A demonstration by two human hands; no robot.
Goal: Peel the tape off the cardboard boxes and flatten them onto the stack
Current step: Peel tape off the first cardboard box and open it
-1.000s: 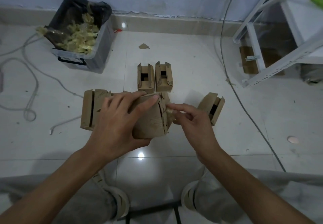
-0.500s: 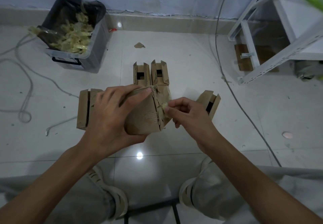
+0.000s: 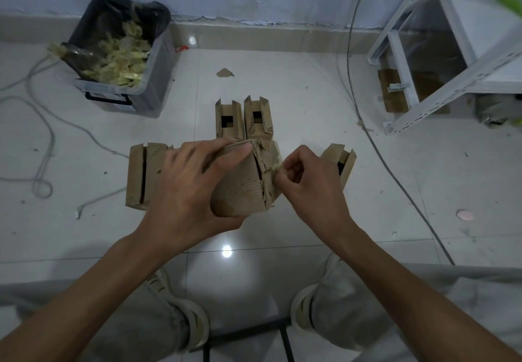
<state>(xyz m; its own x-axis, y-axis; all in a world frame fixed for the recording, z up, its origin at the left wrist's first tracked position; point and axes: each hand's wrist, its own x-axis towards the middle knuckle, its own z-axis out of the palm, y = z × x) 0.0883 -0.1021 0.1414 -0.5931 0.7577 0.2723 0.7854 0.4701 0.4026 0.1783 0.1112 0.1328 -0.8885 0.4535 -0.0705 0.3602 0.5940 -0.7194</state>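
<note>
Bin (image 3: 147, 90) full of crumpled tape at far-left of floor (image 3: 310, 220), by the wall. Four cardboard boxes on the tiles around mid-floor. Left hand (image 3: 186, 189) wrapped round held box (image 3: 240, 189), above floor centre. Right hand (image 3: 310, 181) pinches tape strip (image 3: 275, 167) at box's right edge, fingers curled.

No readable text, labels, brands or numbers anywhere: the cardboard boxes (image 3: 240, 183), the bin (image 3: 132, 79) at upper left and the shelf (image 3: 452, 59) at upper right show no legible marks.
</note>
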